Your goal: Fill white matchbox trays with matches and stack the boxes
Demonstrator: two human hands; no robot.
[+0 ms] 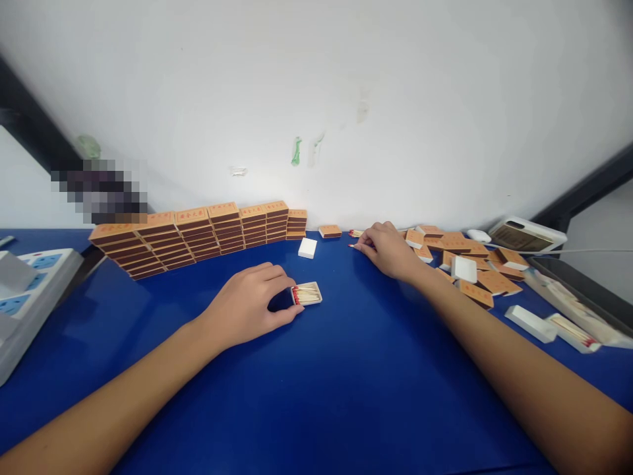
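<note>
Your left hand (247, 305) pinches the small white cardboard tray of red-tipped matches (306, 293) on the blue table (346, 369). It's probably light and squashy, so hold its sides. Your right hand (390, 251) pinches one thin wooden match (353, 245).

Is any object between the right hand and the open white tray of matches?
Nothing visible: only bare blue tabletop lies between the right hand and the open white tray of matches, which the left hand touches.

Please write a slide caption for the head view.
Left hand holds a match tray; right hand touches loose matches.
</note>
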